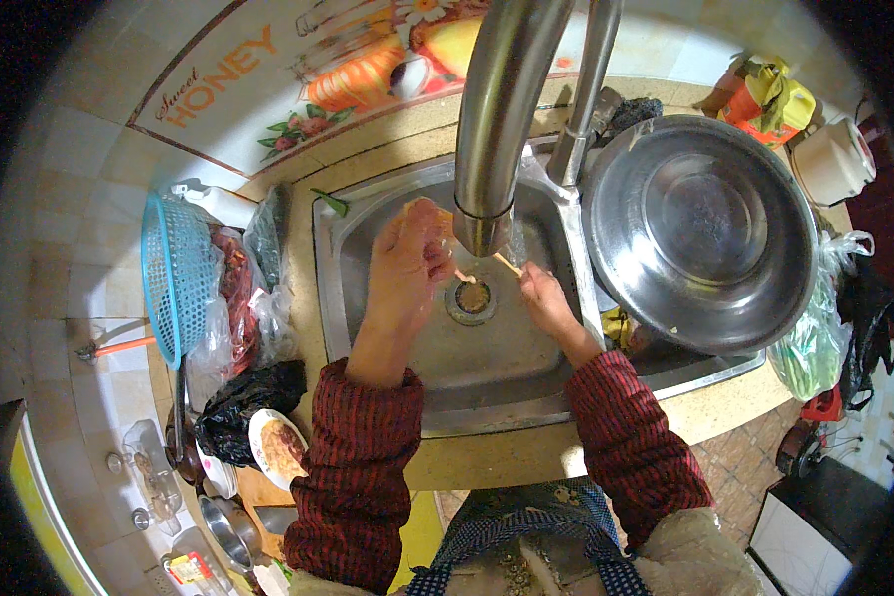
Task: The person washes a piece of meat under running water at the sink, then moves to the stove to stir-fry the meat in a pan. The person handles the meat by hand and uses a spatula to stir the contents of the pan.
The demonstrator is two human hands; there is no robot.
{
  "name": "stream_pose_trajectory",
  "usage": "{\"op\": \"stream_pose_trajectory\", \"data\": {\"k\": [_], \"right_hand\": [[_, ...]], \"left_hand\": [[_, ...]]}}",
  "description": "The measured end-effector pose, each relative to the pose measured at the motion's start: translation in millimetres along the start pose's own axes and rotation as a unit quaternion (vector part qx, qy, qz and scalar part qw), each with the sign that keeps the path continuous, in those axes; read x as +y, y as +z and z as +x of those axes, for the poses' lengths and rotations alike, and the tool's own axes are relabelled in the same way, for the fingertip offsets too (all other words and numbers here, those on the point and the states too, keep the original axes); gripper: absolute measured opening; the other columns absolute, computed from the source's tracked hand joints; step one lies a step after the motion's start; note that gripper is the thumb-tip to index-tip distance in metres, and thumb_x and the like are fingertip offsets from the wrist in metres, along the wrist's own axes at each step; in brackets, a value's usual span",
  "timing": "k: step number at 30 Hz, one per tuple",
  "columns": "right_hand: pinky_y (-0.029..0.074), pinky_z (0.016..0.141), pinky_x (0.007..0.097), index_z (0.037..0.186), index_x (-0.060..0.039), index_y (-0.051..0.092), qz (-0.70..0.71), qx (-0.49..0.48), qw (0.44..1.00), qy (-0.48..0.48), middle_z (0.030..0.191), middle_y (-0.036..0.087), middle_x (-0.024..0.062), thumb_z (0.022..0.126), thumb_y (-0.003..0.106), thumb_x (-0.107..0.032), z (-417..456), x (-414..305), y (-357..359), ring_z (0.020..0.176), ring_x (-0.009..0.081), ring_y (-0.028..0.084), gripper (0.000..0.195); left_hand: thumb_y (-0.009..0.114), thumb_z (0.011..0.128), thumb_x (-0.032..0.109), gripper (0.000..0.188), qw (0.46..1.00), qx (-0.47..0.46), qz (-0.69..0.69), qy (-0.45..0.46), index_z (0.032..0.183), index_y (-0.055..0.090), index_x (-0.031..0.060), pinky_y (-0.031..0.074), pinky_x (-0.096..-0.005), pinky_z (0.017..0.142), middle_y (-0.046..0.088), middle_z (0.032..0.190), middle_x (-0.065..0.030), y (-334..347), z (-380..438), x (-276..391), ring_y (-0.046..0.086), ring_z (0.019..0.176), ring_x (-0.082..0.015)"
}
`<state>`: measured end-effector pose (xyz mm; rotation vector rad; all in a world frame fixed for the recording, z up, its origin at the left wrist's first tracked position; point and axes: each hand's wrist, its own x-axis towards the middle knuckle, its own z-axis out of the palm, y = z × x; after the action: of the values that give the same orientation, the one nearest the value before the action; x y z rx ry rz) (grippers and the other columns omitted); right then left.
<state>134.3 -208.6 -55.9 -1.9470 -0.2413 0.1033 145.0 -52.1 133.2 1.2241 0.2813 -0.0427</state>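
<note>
Both of my hands are over a stainless-steel sink basin (484,372), under a brushed-metal faucet (503,127). My left hand (410,261) is raised left of the spout, its fingers closed on a pale, soft piece of food; a thin pinkish strip (465,276) of it hangs below the fingers. Exactly what the food is cannot be made out. In my right hand (547,298) is a thin wooden stick (508,264), like a chopstick, its tip pointing up and left toward the spout. Between and below the hands lies the round drain (472,298). The spout hides part of the space between them.
A large metal basin (704,223) leans over the second sink bowl at right. Left stand a blue plastic colander (165,279), bagged food (235,305), a black plastic bag (249,410) and a plate of food (279,445). A bag of green vegetables (812,350) hangs at the right edge.
</note>
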Motion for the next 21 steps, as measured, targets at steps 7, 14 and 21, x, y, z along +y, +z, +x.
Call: {"op": "stream_pose_trajectory", "data": {"k": [7, 14, 21], "right_hand": [[0.039, 0.065, 0.0376, 0.08, 0.0002, 0.048, -0.11, 0.01, 0.994, -0.007, 0.072, 0.05, 0.0175, 0.083, 0.037, -0.019, -2, 16, 1, 0.071, 0.032, 0.049, 0.023], [0.042, 0.053, 0.0212, 0.09, -0.0085, 0.047, 0.63, -0.008, 0.763, 0.143, 0.075, 0.049, -0.0005, 0.089, 0.034, -0.026, 32, -50, -13, 0.064, 0.0078, 0.048, 0.022], [0.04, 0.049, 0.0303, 0.073, -0.0027, 0.053, 0.281, 0.153, 0.94, 0.118, 0.062, 0.053, 0.0082, 0.089, 0.024, -0.04, 36, -71, 3, 0.053, 0.0194, 0.05, 0.05]], "left_hand": [[0.038, 0.085, 0.02, 0.017, 0.97, -0.211, 0.12, -0.008, 0.089, 0.048, 0.0062, 0.044, -0.0237, 0.055, 0.049, 0.07, -0.0014, -29, 14, -32, 0.049, 0.064, -0.0101], [0.036, 0.088, 0.031, 0.028, 0.952, -0.18, 0.209, -0.136, 0.08, 0.05, 0.0079, 0.042, -0.0225, 0.054, 0.049, 0.066, 0.0021, 15, 24, -94, 0.047, 0.058, -0.0077], [0.039, 0.087, 0.024, 0.025, 0.952, -0.015, 0.299, 0.06, 0.074, 0.05, 0.0063, 0.036, -0.0216, 0.052, 0.045, 0.06, 0.0033, 31, 49, -100, 0.041, 0.057, -0.0048]]}}
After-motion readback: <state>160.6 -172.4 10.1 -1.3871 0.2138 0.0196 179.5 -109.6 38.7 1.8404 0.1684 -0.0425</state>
